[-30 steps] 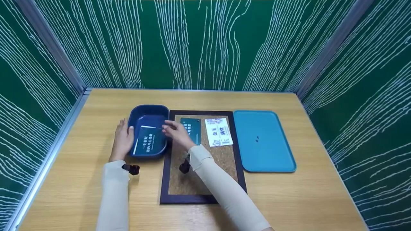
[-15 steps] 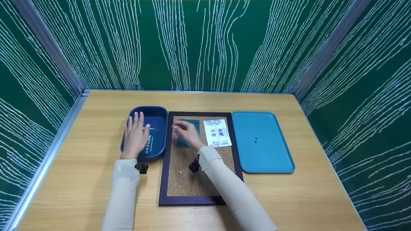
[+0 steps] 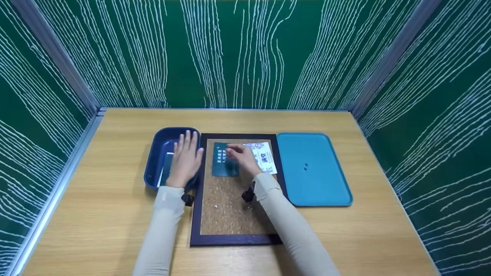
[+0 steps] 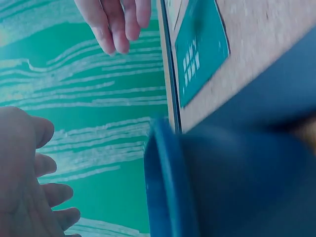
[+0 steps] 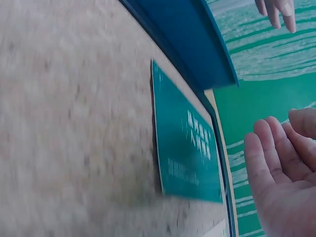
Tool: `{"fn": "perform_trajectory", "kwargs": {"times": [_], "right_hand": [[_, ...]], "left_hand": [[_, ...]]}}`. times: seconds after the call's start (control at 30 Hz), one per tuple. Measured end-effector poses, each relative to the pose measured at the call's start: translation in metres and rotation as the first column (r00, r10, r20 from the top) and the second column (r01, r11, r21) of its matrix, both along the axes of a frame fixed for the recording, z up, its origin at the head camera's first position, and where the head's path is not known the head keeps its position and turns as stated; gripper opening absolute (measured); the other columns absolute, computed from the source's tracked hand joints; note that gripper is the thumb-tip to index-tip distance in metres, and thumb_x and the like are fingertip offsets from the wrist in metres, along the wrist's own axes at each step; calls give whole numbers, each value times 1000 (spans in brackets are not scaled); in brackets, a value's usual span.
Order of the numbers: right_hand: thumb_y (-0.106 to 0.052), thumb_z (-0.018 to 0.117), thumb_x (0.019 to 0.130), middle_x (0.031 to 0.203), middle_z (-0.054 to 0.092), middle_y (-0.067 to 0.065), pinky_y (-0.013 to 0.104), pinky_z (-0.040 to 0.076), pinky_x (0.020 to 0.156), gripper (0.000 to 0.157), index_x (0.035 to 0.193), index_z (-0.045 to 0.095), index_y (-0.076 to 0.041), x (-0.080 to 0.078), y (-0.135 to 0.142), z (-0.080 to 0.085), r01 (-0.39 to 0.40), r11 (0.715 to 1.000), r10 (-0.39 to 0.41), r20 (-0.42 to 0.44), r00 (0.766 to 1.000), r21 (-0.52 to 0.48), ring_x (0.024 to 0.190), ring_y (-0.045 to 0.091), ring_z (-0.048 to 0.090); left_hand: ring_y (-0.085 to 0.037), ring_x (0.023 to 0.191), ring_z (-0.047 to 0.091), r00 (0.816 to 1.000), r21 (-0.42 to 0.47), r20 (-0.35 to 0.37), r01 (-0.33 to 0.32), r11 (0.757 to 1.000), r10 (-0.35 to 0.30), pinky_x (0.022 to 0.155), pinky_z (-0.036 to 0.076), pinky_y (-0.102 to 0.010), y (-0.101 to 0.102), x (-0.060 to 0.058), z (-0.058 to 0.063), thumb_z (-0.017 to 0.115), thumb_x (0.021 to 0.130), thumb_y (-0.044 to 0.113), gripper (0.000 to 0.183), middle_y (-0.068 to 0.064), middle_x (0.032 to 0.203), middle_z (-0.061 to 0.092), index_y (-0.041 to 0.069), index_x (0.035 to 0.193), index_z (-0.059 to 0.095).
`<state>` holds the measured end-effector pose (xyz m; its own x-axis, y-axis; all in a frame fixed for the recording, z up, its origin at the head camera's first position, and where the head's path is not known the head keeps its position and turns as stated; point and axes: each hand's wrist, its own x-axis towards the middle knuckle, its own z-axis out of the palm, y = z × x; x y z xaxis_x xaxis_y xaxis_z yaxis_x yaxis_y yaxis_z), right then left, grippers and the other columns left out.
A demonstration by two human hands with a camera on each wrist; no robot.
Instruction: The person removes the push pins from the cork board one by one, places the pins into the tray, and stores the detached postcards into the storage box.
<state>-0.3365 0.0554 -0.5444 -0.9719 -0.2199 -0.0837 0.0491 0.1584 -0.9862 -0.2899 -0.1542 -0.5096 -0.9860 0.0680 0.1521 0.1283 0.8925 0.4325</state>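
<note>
In the head view my left hand [image 3: 186, 161] hovers over the right part of a dark blue basin [image 3: 150, 163], fingers straight. A dark green card [image 3: 166, 168] with a white edge lies in the basin, partly hidden by that hand. My right hand [image 3: 244, 158] is over the framed cork board [image 3: 226, 214], fingers loosely bent, with nothing visible in them. Under and left of its fingertips a green card [image 3: 222, 165] with white lettering lies on the cork. A white card with blue patterns [image 3: 270, 163] beside it is partly covered by the right hand.
A light blue tray [image 3: 322, 168] touches the board's right side and holds a few tiny dark pieces [image 3: 305, 167]. The basin stands against the board's left side. Small shiny specks [image 3: 216, 206] show on the lower cork. Green patterned walls [image 3: 253, 76] enclose the table.
My left hand has moved from the basin's left side rightward across it. The right hand has moved right, from the basin's edge to between the two cards on the board.
</note>
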Motion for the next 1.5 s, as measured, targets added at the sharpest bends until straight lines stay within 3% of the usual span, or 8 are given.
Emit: {"fn": "perform_trajectory", "kwargs": {"times": [0.2,0.6,0.8,1.0,1.23,1.5], "right_hand": [[-23,60,95,120,64,16,39,52,96,36,126,61,-3,-6,24,-7,78,997,-78,39,996,18,110,28,63],[-15,61,95,116,64,20,32,55,88,34,124,61,4,-16,64,-25,197,980,-198,43,979,20,99,23,65],[-12,59,95,116,64,26,30,57,83,35,124,60,7,-20,79,-29,211,977,-212,1,977,19,101,29,66],[-13,59,95,117,64,24,31,55,86,33,123,61,5,-22,87,-33,217,973,-216,-22,976,76,103,27,64],[-14,58,95,117,64,22,36,55,89,33,124,61,3,-23,88,-35,228,968,-230,6,973,106,103,27,64],[-11,58,95,118,63,26,30,56,83,32,122,61,7,-26,89,-35,257,963,-256,-18,966,86,94,23,66]], "left_hand": [[-34,149,5,997,-40,-16,70,997,-71,121,4,-50,30,-3,-3,32,104,37,60,-14,161,9,11,155,14],[-33,149,11,982,-86,18,190,978,-189,121,12,-50,78,-7,-23,33,104,36,59,-14,161,13,10,155,17],[-34,148,16,971,-112,38,237,965,-234,120,17,-51,101,-8,-32,36,104,31,57,-15,161,15,7,154,20],[-32,148,16,964,-132,68,266,955,-259,120,18,-49,120,-8,-37,34,104,31,56,-12,161,16,8,154,20],[-32,148,18,954,-131,80,297,946,-288,120,19,-48,134,-9,-42,35,104,32,55,-14,160,21,9,153,26],[-34,145,26,948,-148,67,318,936,-312,119,23,-49,148,-11,-47,37,103,29,52,-16,157,29,7,151,31]]}}
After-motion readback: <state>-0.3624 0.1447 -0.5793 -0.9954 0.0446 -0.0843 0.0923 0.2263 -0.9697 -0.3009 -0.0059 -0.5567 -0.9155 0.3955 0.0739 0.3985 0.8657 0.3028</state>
